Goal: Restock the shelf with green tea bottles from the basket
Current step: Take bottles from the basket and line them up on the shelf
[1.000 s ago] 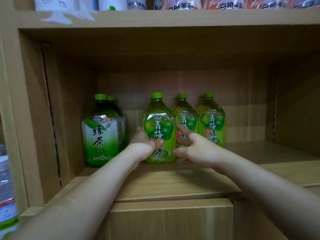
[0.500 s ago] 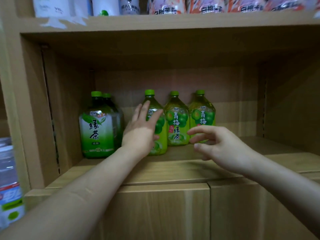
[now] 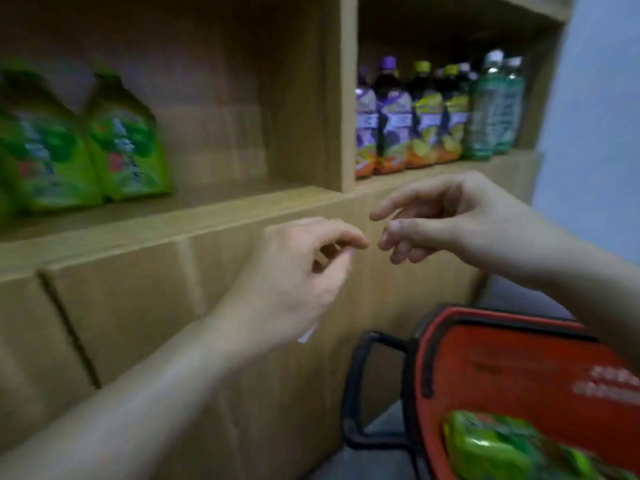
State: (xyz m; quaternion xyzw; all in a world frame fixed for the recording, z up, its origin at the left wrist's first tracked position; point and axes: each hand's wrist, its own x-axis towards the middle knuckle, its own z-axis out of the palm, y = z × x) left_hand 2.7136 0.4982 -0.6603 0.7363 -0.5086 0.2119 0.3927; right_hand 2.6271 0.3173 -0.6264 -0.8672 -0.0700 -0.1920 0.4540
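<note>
Both empty, the left hand and right hand are hovering by the shelf front edge, each grip loosely apart; reaching down to the basket, where a green tea bottle is lying, looks best done two-handed.

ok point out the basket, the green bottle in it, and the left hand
basket (image 3: pixel 502 362): head view, red inner wall
green bottle (image 3: pixel 498 448): head view, label on its side
left hand (image 3: pixel 294 271): head view, back of the hand

Green-labelled tea bottles stand on the light wood-grain shelf, beside a red basket with black handles.
</note>
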